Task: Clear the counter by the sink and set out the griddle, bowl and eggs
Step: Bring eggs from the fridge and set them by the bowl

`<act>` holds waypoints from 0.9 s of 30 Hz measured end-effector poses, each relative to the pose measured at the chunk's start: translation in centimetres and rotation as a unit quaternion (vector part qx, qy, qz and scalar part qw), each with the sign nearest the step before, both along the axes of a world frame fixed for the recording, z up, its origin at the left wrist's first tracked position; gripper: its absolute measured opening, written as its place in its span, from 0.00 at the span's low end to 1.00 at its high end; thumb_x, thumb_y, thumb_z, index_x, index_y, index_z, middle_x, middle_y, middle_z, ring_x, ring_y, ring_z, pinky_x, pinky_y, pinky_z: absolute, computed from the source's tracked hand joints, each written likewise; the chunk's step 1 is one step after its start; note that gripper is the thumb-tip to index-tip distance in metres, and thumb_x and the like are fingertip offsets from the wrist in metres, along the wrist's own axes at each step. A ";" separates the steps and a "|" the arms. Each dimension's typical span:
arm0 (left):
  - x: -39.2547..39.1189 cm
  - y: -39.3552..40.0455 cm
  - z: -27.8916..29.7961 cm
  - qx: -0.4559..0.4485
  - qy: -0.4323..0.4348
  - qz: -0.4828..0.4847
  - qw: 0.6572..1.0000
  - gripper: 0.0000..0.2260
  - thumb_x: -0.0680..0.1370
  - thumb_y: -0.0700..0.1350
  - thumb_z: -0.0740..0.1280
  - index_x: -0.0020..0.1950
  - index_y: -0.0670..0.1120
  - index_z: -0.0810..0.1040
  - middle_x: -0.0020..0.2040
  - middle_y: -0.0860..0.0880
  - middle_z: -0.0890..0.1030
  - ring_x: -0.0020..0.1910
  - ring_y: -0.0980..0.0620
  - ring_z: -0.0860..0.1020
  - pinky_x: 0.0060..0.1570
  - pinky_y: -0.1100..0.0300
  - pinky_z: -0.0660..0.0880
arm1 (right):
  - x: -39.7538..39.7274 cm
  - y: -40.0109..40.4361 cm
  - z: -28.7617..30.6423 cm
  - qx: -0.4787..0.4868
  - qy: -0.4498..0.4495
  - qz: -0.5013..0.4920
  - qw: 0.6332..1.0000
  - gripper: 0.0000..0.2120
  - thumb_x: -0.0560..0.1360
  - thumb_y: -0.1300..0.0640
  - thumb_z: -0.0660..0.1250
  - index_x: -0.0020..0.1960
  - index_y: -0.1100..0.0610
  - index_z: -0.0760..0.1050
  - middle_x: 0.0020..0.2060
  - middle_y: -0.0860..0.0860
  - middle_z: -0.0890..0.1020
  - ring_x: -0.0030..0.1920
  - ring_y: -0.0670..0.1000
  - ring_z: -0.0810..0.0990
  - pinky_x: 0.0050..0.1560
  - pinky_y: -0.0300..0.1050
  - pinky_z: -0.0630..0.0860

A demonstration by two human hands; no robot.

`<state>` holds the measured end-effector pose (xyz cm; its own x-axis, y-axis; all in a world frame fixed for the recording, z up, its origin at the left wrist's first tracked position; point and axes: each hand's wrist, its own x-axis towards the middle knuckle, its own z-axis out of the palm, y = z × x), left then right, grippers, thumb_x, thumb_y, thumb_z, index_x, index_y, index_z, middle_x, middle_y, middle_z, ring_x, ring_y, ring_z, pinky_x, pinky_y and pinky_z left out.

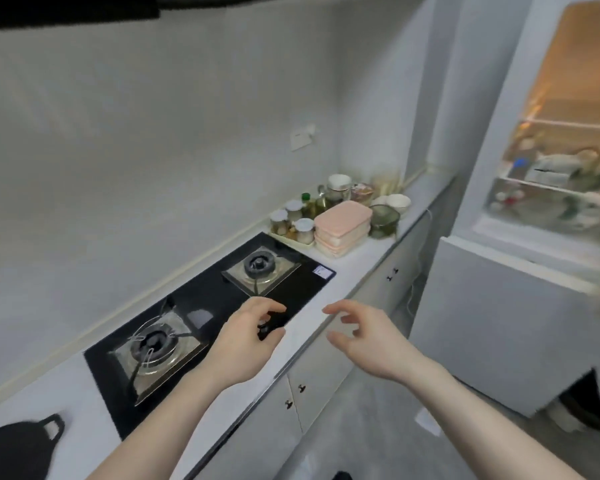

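At the far left, the black griddle (13, 448) sat on the counter (84, 393), its loop handle towards the gas hob (201, 313). Our left hand (243, 344) hung over the hob's front edge, loosely curled and holding nothing. Our right hand (364, 337) hovered beyond the counter edge, fingers relaxed, also holding nothing. Far along the counter stood jars (293, 220), pink lidded boxes (342, 230) and white bowls (397, 202). The open fridge (561, 161) lay ahead to the right; we judged the eggs were there, though blur hid them, so the right hand was nearer, the fridge's lower door (499, 317) beside its path.
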<state>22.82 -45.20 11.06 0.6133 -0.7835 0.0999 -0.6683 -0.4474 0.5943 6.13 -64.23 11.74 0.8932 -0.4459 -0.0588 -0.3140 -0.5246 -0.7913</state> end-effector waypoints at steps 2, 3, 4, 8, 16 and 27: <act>0.3 -4.1 0.3 -0.004 -0.003 -0.038 0.999 0.14 0.80 0.51 0.70 0.65 0.60 0.76 0.63 0.65 0.73 0.59 0.62 0.76 0.57 0.64 0.76 | -1.3 -2.6 0.6 -0.016 0.007 -0.030 0.999 0.18 0.76 0.50 0.69 0.66 0.42 0.76 0.63 0.41 0.78 0.63 0.42 0.76 0.65 0.44 0.74; 0.4 -6.3 0.4 -0.006 0.004 -0.058 0.998 0.14 0.80 0.51 0.70 0.65 0.60 0.76 0.63 0.65 0.73 0.59 0.62 0.76 0.57 0.64 0.75 | -2.0 -4.0 0.8 -0.022 0.007 -0.050 0.999 0.18 0.76 0.50 0.69 0.66 0.42 0.76 0.63 0.41 0.77 0.63 0.42 0.75 0.65 0.44 0.74; 0.5 -8.7 0.4 -0.016 0.003 -0.079 0.997 0.14 0.80 0.50 0.70 0.65 0.60 0.76 0.63 0.65 0.73 0.59 0.63 0.76 0.57 0.65 0.75 | -2.6 -5.5 1.2 -0.025 0.009 -0.069 0.997 0.18 0.76 0.50 0.69 0.66 0.42 0.75 0.63 0.40 0.77 0.63 0.42 0.75 0.65 0.44 0.73; 1.2 -16.1 1.0 -0.043 0.017 -0.147 0.988 0.14 0.79 0.50 0.70 0.64 0.61 0.77 0.62 0.67 0.73 0.59 0.64 0.76 0.57 0.65 0.75 | -4.6 -10.6 2.3 -0.042 0.009 -0.140 0.989 0.19 0.76 0.49 0.70 0.66 0.41 0.76 0.64 0.41 0.77 0.63 0.42 0.75 0.65 0.43 0.74; 0.1 -29.5 2.1 -0.053 0.034 -0.293 0.954 0.14 0.79 0.46 0.71 0.63 0.59 0.78 0.63 0.63 0.75 0.58 0.67 0.75 0.55 0.66 0.75 | -9.4 -18.2 3.5 -0.062 -0.017 -0.304 0.950 0.16 0.77 0.50 0.70 0.64 0.41 0.76 0.63 0.39 0.77 0.61 0.40 0.76 0.64 0.43 0.75; -7.9 -41.5 2.9 -0.045 0.026 -0.446 0.894 0.14 0.79 0.47 0.71 0.63 0.59 0.78 0.62 0.64 0.74 0.59 0.64 0.75 0.54 0.69 0.72 | -17.0 -22.7 3.4 -0.068 -0.022 -0.449 0.890 0.15 0.75 0.52 0.72 0.61 0.41 0.78 0.60 0.37 0.79 0.59 0.39 0.78 0.58 0.41 0.77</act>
<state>14.90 -86.74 13.95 -0.2452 -0.9533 0.1763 -0.7051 0.3002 0.6424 -10.85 -86.94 15.11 0.1721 -0.9821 0.0766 -0.6259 -0.1691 -0.7613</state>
